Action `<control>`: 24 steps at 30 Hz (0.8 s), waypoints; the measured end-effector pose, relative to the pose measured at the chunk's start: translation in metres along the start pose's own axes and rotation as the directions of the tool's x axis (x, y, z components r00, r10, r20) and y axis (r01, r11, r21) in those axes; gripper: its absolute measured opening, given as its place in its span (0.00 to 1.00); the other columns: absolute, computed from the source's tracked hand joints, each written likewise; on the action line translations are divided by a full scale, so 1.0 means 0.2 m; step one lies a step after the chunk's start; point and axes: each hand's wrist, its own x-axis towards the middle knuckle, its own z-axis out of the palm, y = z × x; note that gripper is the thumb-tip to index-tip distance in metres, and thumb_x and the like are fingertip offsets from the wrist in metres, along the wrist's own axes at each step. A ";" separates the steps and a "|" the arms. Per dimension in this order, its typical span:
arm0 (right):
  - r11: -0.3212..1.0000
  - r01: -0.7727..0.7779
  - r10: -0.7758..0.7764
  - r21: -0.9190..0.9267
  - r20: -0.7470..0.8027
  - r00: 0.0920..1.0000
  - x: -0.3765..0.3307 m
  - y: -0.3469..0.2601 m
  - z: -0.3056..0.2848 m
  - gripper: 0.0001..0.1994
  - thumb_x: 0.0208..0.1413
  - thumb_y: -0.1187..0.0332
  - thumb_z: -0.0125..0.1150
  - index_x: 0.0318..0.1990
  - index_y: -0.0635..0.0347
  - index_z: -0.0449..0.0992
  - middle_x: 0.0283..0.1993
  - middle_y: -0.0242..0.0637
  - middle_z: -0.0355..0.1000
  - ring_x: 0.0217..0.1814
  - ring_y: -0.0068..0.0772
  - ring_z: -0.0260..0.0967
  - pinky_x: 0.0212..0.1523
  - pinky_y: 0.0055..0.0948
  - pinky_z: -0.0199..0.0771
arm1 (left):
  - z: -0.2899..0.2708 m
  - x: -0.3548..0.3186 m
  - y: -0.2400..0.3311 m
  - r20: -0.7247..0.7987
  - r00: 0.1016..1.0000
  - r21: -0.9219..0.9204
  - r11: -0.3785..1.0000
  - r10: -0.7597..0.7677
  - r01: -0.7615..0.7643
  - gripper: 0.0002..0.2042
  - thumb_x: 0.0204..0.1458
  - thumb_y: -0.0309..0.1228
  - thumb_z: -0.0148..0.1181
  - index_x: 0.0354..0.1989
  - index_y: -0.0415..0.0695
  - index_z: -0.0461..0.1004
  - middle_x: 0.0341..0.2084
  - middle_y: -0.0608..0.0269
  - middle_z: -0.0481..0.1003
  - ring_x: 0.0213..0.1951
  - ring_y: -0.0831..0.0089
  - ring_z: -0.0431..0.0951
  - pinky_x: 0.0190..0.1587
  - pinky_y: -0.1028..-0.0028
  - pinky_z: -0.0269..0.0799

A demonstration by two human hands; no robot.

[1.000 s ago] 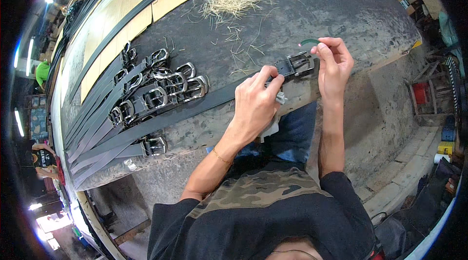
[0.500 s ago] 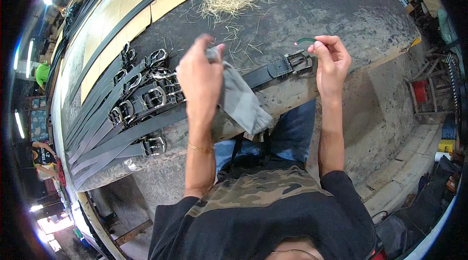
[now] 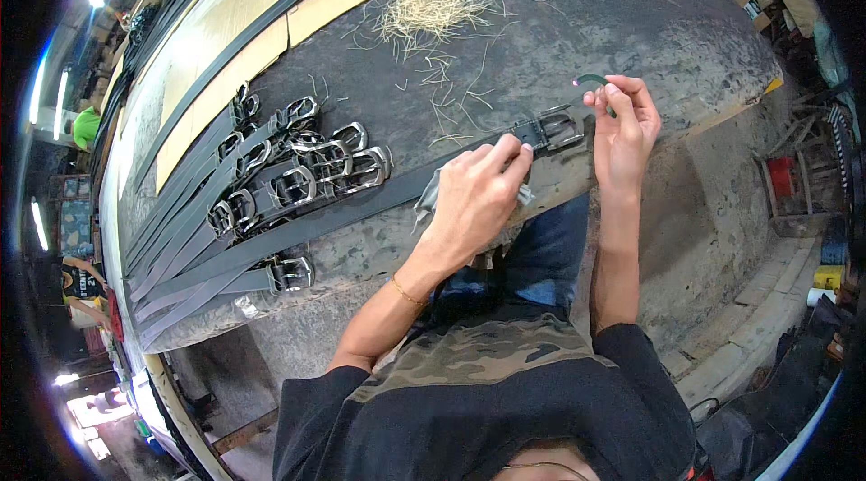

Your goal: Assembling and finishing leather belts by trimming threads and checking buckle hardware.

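Note:
My left hand (image 3: 480, 190) presses down on a dark belt (image 3: 334, 215) close to its buckle end. Bunched under that palm is a grey cloth (image 3: 429, 194), its edges sticking out on both sides. The belt's metal buckle (image 3: 564, 131) lies flat on the table, just right of my left fingertips. Held up beyond the buckle, my right hand (image 3: 624, 129) pinches a thin, curved dark green strip (image 3: 595, 79) with a small bright pinkish tip. The strip's exact kind cannot be made out.
Several dark belts with metal buckles (image 3: 311, 170) lie heaped on the left of the table (image 3: 622, 21). Light thread scraps (image 3: 437, 7) are piled at the far side. Another belt (image 3: 244, 34) rests on cardboard (image 3: 316, 7). A person in green (image 3: 86, 127) is far left.
My left hand has come down and rightward with the grey cloth, from the air onto the belt. My right hand has shifted slightly right, still pinching the strip.

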 end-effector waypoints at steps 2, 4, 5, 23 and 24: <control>1.000 0.005 -0.005 -0.002 0.006 1.000 0.00 0.00 0.00 0.04 0.57 0.80 0.56 0.39 0.68 0.75 0.34 0.34 0.71 0.34 0.26 0.70 0.38 0.22 0.71 | 0.01 0.00 -0.01 -0.002 0.999 -0.011 0.999 0.032 -0.032 0.21 0.30 0.20 0.63 0.40 0.43 0.78 0.36 0.63 0.73 0.34 0.64 0.78 0.33 0.67 0.74; 1.000 0.001 -0.001 0.016 0.012 1.000 0.00 0.00 0.00 0.04 0.57 0.80 0.56 0.39 0.68 0.75 0.34 0.34 0.71 0.34 0.26 0.70 0.39 0.22 0.71 | 0.00 0.01 -0.01 -0.014 1.000 -0.043 0.999 0.020 -0.020 0.20 0.30 0.20 0.63 0.39 0.43 0.78 0.36 0.63 0.73 0.33 0.63 0.79 0.33 0.67 0.75; 1.000 0.003 -0.003 0.018 0.010 1.000 0.00 0.00 -0.01 0.04 0.57 0.80 0.56 0.39 0.68 0.75 0.34 0.34 0.71 0.34 0.26 0.70 0.39 0.22 0.71 | -0.01 0.01 -0.01 -0.028 1.000 -0.075 0.997 0.003 -0.005 0.20 0.30 0.19 0.62 0.38 0.43 0.77 0.37 0.63 0.74 0.33 0.63 0.79 0.33 0.67 0.75; 0.999 0.005 -0.006 0.042 0.007 1.000 0.00 0.01 -0.01 0.04 0.57 0.80 0.56 0.39 0.68 0.74 0.35 0.34 0.71 0.34 0.25 0.71 0.37 0.21 0.72 | -0.02 0.11 0.11 0.110 0.964 0.171 0.960 -0.244 0.223 0.09 0.40 0.22 0.58 0.33 0.42 0.75 0.30 0.57 0.72 0.29 0.56 0.78 0.29 0.59 0.73; 0.999 0.003 -0.003 0.046 0.006 1.000 0.00 0.01 -0.01 0.04 0.57 0.80 0.56 0.39 0.68 0.75 0.35 0.34 0.71 0.34 0.25 0.71 0.37 0.21 0.72 | -0.02 0.11 0.12 0.109 0.964 0.169 0.961 -0.241 0.221 0.09 0.40 0.22 0.58 0.33 0.42 0.75 0.30 0.57 0.72 0.29 0.56 0.78 0.29 0.59 0.73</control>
